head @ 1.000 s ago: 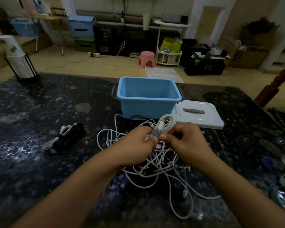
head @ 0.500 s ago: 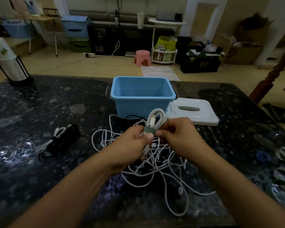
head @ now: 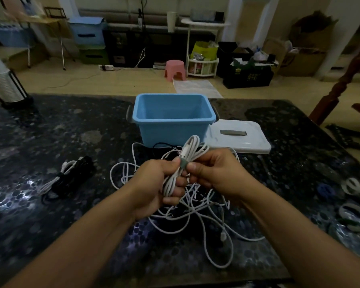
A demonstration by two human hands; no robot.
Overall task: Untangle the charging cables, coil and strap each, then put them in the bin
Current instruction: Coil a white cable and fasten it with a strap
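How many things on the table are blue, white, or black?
Blue: 2, the bin and a strap.
White: 3, the lid, the held coil, the loose cable tangle.
Black: 1, the cable bundle, with some white.
Total: 6.

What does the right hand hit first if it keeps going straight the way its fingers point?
The right hand points leftward and pinches the grey strap on the white cable coil. Past the coil, it would likely meet the left hand gripping the same coil; depth looks matched.
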